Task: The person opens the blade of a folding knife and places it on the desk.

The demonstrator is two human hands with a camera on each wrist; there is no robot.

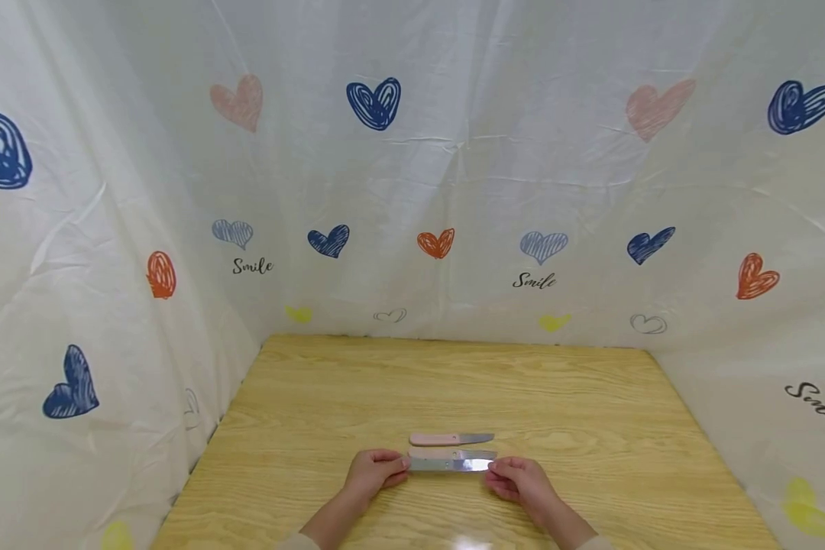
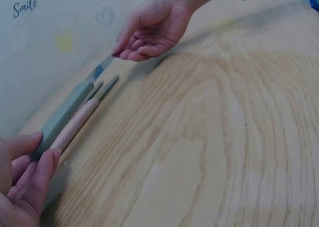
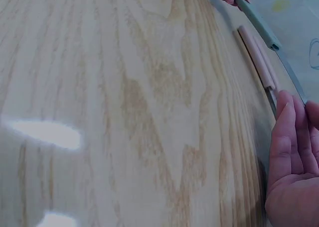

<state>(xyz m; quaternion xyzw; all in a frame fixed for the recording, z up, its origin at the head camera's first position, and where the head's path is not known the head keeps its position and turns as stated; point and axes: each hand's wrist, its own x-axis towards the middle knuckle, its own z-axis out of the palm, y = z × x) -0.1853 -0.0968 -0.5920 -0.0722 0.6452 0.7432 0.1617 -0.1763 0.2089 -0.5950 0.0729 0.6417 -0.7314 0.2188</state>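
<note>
A knife with a grey-green handle (image 1: pixel 429 464) and a shiny blade is held level between both hands, raised above the table in the left wrist view. My left hand (image 1: pixel 374 470) pinches the end of its handle with thumb and fingers. At the other end, my right hand (image 1: pixel 519 483) pinches the blade tip between thumb and fingers. Just beyond lie two pink-handled knives: a far one (image 1: pixel 435 440) and a nearer one (image 1: pixel 431 453), partly covered by the green knife in the head view. All the blades point right.
The wood-grain table (image 1: pixel 454 382) spreads out around the knives. A white curtain (image 1: pixel 440 191) printed with hearts and the word Smile surrounds it at the back and both sides. Light glares off the table near its front edge.
</note>
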